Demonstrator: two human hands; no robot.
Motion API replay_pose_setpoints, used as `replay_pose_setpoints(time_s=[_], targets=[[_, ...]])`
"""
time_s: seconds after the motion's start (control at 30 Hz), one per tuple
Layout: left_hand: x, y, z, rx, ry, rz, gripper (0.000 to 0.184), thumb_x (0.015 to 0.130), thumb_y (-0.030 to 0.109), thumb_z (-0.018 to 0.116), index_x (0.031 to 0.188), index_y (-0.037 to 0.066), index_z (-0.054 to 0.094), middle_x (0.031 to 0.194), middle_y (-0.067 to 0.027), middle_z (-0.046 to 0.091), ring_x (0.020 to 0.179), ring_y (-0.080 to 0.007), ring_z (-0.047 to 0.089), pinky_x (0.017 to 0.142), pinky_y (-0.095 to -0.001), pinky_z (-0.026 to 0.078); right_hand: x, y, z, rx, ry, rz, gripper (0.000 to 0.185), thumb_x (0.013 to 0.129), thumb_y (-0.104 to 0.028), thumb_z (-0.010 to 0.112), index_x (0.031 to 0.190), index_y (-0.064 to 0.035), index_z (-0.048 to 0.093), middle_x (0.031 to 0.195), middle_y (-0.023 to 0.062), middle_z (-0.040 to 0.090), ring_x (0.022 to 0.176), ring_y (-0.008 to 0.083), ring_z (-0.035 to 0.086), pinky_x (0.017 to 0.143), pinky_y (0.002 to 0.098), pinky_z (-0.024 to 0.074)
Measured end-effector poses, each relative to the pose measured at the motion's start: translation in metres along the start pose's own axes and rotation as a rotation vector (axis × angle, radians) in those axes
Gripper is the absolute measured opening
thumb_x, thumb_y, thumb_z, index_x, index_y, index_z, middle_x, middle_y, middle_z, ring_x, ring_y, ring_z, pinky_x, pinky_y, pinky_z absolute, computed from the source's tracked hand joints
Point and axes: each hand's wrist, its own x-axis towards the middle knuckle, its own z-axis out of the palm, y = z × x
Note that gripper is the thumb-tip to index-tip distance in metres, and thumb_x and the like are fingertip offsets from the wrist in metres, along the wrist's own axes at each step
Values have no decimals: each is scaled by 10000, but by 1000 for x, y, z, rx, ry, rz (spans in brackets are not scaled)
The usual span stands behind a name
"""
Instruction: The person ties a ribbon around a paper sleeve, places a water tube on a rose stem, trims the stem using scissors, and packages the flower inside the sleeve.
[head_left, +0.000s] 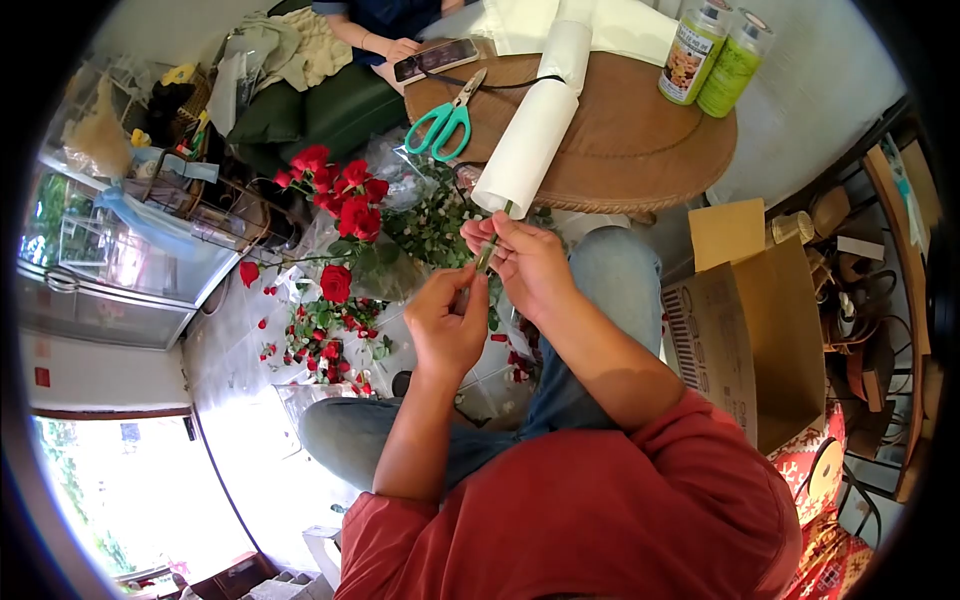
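Both of my hands meet above my lap, fingers pinched on a thin green stem (486,258). My left hand (445,318) grips its lower part, thumb pressed on it. My right hand (532,262) holds it higher up, just below the near end of a white paper roll (532,145). Whether a flower is on the stem I cannot tell. To the left of my hands, red roses (357,215) with green leaves stand in a bunch, and a single red rose (335,283) hangs lower. Teal-handled scissors (440,128) lie at the table edge.
The brown-covered table (650,150) carries two spray cans (692,55). Across it, another person's hand (402,50) is at a phone (436,61). Petals and leaves (330,340) litter the tiled floor. An open cardboard box (715,345) stands right, near a shelf (900,300).
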Motion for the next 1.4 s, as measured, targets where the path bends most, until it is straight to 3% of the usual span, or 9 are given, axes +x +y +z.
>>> replay_pose_setpoints(time_s=[0.3, 0.37, 0.57, 0.7, 0.87, 0.97, 1.07, 1.17, 1.4], targets=[[4, -1, 4, 42, -21, 59, 116, 900, -14, 766, 1005, -55, 743, 891, -39, 701, 589, 5, 466, 493, -192, 338, -7, -2, 7, 17, 43, 73, 269, 1048, -227, 653, 1066, 35, 713, 1175, 179, 737, 1112, 267, 698, 1000, 401, 529], [-5, -3, 0, -36, -25, -153, 156, 915, -13, 750, 1061, -60, 726, 923, -40, 713, 611, 8, 502, 505, -182, 360, -9, -9, 12, 31, 70, 84, 281, 1048, -246, 655, 1083, 27, 708, 1202, 172, 730, 1138, 266, 687, 1007, 413, 527], [-23, 8, -3, -228, 19, -319, 175, 905, 13, 752, 1067, -46, 729, 865, -46, 697, 610, -11, 507, 523, -203, 402, -3, -3, 8, 29, 91, 51, 317, 1048, -302, 659, 1113, 5, 703, 1245, 164, 717, 1187, 272, 664, 1027, 433, 521], [-30, -4, -4, -121, -54, -307, 171, 936, -16, 725, 1100, -56, 698, 861, -16, 676, 647, 14, 514, 534, -172, 368, 0, 6, 0, 38, 51, -8, 315, 1050, -281, 657, 1055, 28, 716, 1208, 188, 724, 1144, 287, 681, 1032, 434, 524], [-13, -5, 13, -27, 33, 0, 105, 923, -35, 729, 1022, -54, 701, 821, 7, 647, 600, 16, 431, 508, -185, 320, -5, 11, 5, 55, 20, -41, 313, 1049, -235, 656, 994, 66, 725, 1149, 223, 732, 1110, 310, 691, 1031, 431, 533], [-12, -4, 16, -39, 58, -82, 109, 873, 2, 752, 974, -28, 721, 832, -90, 695, 583, -90, 545, 525, -259, 432, -8, 7, 9, 48, 52, -39, 307, 1046, -215, 657, 998, 80, 726, 1134, 236, 733, 1098, 317, 694, 1029, 427, 536], [-13, -4, 20, -57, 70, -165, 128, 870, 3, 751, 992, -28, 729, 834, -100, 696, 573, -106, 543, 522, -266, 428, -8, 7, 9, 28, 66, -28, 305, 1046, -208, 655, 1016, 87, 728, 1144, 240, 732, 1097, 317, 695, 1028, 424, 535], [-12, -14, 24, -66, 82, -41, 109, 927, -30, 726, 1029, -62, 701, 836, -4, 664, 610, 1, 480, 514, -190, 359, -8, 9, 7, 1, 72, -41, 314, 1046, -218, 655, 1035, 87, 729, 1161, 231, 732, 1106, 308, 693, 1030, 418, 531], [-22, 8, 12, -197, 5, -188, 190, 942, -12, 726, 1117, -68, 678, 869, -58, 705, 665, -30, 599, 561, -198, 469, -8, 1, 10, 55, 147, -16, 313, 1043, -244, 663, 1090, 61, 718, 1200, 194, 732, 1119, 276, 699, 1046, 408, 521]])
